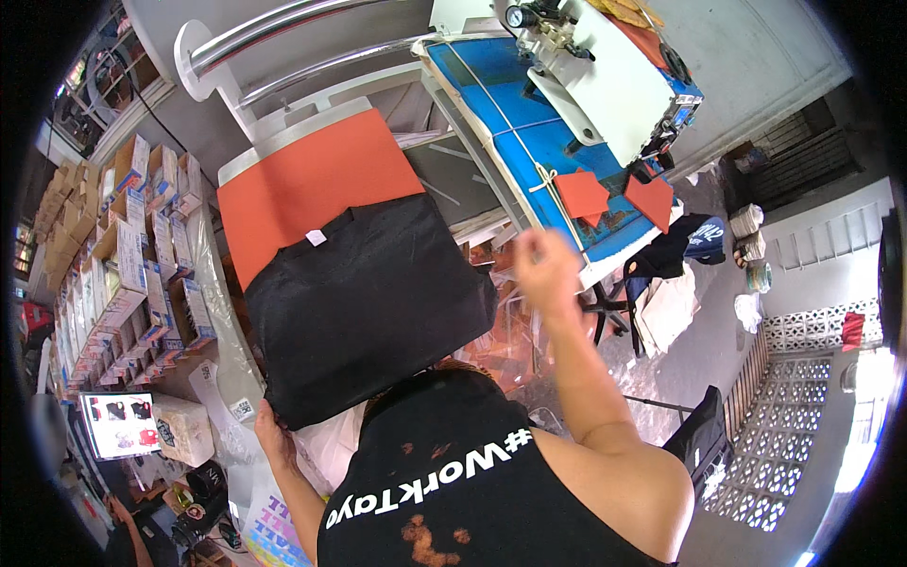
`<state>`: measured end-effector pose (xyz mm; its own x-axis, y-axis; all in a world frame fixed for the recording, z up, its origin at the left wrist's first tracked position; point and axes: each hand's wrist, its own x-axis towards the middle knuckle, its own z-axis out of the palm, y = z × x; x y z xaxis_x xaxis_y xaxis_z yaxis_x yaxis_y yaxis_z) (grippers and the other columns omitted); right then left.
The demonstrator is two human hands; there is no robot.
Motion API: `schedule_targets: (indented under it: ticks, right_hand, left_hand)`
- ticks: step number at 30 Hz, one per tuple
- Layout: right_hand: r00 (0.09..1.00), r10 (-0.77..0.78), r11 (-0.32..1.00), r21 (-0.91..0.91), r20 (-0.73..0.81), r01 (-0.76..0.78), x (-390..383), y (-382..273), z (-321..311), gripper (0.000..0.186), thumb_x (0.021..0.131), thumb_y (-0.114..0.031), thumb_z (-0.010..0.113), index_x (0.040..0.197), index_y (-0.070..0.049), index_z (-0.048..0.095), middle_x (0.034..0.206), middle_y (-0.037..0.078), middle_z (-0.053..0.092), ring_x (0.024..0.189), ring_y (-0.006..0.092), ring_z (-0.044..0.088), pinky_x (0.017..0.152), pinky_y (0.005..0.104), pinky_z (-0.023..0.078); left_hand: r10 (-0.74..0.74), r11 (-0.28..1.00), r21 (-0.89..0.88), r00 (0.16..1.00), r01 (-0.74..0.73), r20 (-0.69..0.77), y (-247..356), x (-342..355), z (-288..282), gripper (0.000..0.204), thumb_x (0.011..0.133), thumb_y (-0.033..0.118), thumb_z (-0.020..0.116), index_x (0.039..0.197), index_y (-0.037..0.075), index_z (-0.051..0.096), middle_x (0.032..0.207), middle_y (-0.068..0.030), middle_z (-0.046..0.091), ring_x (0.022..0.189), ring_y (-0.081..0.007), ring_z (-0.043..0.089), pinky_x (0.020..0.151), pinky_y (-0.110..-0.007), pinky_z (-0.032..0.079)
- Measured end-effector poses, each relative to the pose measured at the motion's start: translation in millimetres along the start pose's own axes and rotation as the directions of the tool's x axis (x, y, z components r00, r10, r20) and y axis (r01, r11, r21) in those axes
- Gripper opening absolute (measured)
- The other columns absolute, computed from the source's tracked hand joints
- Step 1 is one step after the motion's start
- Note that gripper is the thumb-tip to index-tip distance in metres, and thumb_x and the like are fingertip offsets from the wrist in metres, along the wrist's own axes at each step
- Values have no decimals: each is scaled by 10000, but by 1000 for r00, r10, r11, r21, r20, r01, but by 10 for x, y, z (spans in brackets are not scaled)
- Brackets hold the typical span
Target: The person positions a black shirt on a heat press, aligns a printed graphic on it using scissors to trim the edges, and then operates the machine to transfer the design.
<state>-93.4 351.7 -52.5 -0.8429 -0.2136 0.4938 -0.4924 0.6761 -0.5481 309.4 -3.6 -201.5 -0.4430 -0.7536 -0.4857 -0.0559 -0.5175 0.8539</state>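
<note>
Spread flat over the orange press pad (307, 180), a black T-shirt (364, 298) (white neck label toward the far end), hanging over the pad's near edge. Left hand (272, 433) at the shirt's lower left corner, fingers pinching the hem. Right hand (543, 266) raised just right of the shirt, blurred, fingers loosely curled, holding nothing visible.

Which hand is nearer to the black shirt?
Left. The left hand touches the black shirt at its lower left corner; the right hand is raised beside its right edge, apart from it.
</note>
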Motion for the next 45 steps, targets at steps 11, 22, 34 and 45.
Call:
schedule_targets:
  ticks: [11, 22, 34, 45]
  right_hand:
    - [956, 81, 917, -354, -282, -182, 668, 472, -389, 573, 828, -218, 804, 1300, 4, 565, 1222, 199, 617, 1085, 365, 597, 987, 437, 460]
    - [598, -163, 749, 493, 785, -443, -390, -1190, 1532, 221, 858, -176, 757, 995, -25, 669, 922, 80, 664, 895, 190, 645, 806, 342, 517]
    - [566, -498, 834, 182, 657, 521, 580, -1196, 2320, 542, 726, -375, 851, 1133, -77, 655, 1215, 135, 585, 1238, 338, 494, 987, 509, 397]
    - [523, -507, 861, 371, 685, 349, 734, -1244, 2350, 181, 790, -203, 782, 860, -62, 691, 1022, 121, 663, 1030, 371, 629, 810, 458, 526]
  left_hand:
    - [624, 530, 740, 782, -415, -9, 505, 254, 405, 227, 956, 192, 653, 1016, -20, 705, 931, -137, 710, 880, -227, 676, 818, -338, 526]
    - [133, 567, 577, 757, -587, 639, 1115, 165, 2029, 255, 865, 89, 707, 1099, -10, 690, 919, -144, 734, 853, -221, 704, 803, -335, 542]
    - [704, 378, 574, 628, -726, 330, 1490, 927, 2043, 235, 858, 29, 681, 1088, 15, 725, 943, -167, 706, 861, -313, 687, 794, -365, 530]
    - [124, 511, 597, 740, -618, 661, 1426, 1886, 2691, 255, 885, 79, 685, 1131, 32, 732, 1032, -184, 742, 964, -248, 713, 878, -338, 532]
